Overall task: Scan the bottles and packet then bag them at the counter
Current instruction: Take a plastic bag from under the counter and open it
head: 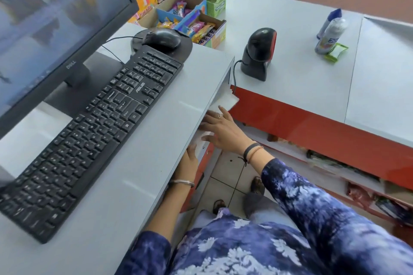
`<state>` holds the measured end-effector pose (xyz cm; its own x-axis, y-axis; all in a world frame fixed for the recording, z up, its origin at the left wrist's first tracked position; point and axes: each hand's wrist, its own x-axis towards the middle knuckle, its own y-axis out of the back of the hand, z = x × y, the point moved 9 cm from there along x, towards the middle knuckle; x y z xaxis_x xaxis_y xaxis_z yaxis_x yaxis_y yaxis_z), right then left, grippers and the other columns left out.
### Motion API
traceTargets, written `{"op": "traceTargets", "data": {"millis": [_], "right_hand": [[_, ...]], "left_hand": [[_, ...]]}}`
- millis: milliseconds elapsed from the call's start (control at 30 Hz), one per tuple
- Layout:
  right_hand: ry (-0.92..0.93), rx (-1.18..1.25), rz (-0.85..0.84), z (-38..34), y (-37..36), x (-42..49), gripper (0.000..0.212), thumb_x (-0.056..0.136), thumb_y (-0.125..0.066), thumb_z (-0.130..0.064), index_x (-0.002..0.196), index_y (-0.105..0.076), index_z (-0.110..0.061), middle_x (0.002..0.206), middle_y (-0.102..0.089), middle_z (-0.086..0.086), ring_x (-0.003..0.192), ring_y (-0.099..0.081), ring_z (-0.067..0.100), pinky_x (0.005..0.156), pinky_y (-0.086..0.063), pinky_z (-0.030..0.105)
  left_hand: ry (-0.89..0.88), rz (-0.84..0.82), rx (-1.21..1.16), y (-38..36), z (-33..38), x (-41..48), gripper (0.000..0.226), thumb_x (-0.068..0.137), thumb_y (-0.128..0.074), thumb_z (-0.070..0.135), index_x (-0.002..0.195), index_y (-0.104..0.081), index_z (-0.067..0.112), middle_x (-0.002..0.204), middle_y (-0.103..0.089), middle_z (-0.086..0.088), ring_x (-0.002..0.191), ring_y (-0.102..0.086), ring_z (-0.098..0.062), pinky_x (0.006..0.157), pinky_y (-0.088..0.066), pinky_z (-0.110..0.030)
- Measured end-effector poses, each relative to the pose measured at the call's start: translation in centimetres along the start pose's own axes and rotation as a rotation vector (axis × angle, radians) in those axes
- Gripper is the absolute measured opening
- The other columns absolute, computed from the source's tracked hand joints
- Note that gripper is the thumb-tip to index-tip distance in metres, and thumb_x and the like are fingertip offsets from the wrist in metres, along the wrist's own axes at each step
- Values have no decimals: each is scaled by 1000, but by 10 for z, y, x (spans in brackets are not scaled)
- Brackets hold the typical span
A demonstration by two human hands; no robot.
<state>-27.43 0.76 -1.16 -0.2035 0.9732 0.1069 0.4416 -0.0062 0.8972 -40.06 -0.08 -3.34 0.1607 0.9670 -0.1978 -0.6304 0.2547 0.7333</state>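
Two bottles stand on the far right of the grey counter: a blue-capped bottle (pixel 330 20) behind a white-capped bottle (pixel 331 37). A green packet (pixel 336 52) lies against the nearer one. Both hands are far from them, under the edge of the keyboard desk (pixel 156 152). My left hand (pixel 189 161) reaches under that edge with its thumb on a white bag (pixel 225 98); its fingers are hidden. My right hand (pixel 221 133) lies on the same white plastic with its fingers spread. A black barcode scanner (pixel 259 53) stands on the counter between the desk and the bottles.
A monitor (pixel 55 18), keyboard (pixel 100 123) and mouse (pixel 163 39) sit on the desk. Open boxes of sweets (pixel 190 18) stand behind the mouse. The counter has a red front (pixel 312 127) with cluttered shelves below. My feet stand on the tiled floor.
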Motion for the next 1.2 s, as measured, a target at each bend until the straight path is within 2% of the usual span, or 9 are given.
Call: {"op": "traceTargets", "data": {"millis": [100,167,267,367,533,633,833,1033,1200], "right_hand": [[-27,-60,97,8,19,-3,11,83,-64,-21,89,-72,-17,92,-72,1,108,-62,22,115,-6,41],[-47,-80,99,13,30,-12,12,83,-64,-26,85,-73,-18,85,-74,-1,91,-67,18,114,-19,37],[-197,-32,20,29,49,-32,14,79,-63,-31,83,-74,-23,81,-75,-1,77,-66,20,73,-47,31],[-373,263,-67,73,70,-61,25,76,-64,-31,68,-68,-8,59,-59,8,55,-45,17,51,-35,33],[-708,1112,86,173,127,-136,60,59,-65,-55,93,-66,-5,91,-67,4,84,-61,21,83,-45,35],[-699,965,2,218,184,-151,61,61,-75,-48,92,-66,4,89,-66,12,83,-61,26,75,-49,30],[-669,687,307,294,324,-137,52,81,-68,-33,80,-55,17,70,-55,15,58,-52,20,50,-40,23],[-468,128,757,320,492,-70,14,82,-65,-7,86,-69,5,74,-63,12,58,-56,7,59,-47,20],[-400,-419,1091,308,552,-36,19,80,-58,-12,90,-74,-17,79,-68,17,71,-61,30,56,-41,28]], "left_hand": [[-32,-44,55,-1,20,-17,31,92,-45,32,110,-50,7,110,-61,-15,103,-60,-32,79,-49,-34],[-176,-36,145,1,55,-25,39,83,-60,30,114,-44,11,112,-62,-13,102,-61,-31,76,-52,-35],[-293,-99,335,-19,96,-21,42,83,-62,29,118,-44,13,115,-64,-10,103,-62,-29,81,-51,-38],[-312,-233,333,-41,143,-6,25,84,-59,29,105,-56,16,100,-68,-9,90,-64,-29,69,-48,-34],[-317,-476,-136,-71,221,24,18,76,-70,20,64,-57,16,64,-56,-1,58,-47,-10,52,-38,-17],[-288,-491,-407,-89,285,56,25,79,-68,15,59,-54,16,56,-49,2,52,-41,-8,42,-34,-8],[-439,-375,-414,-122,421,118,26,85,-59,13,61,-50,15,58,-47,1,56,-41,-13,52,-36,-24],[-624,110,-622,-69,553,177,8,81,-59,9,85,-56,2,85,-60,-18,84,-52,-25,75,-46,-30],[-332,203,-834,-66,581,216,69,72,-72,21,123,-33,-6,132,-38,-25,122,-36,-36,103,-29,-38]]}}
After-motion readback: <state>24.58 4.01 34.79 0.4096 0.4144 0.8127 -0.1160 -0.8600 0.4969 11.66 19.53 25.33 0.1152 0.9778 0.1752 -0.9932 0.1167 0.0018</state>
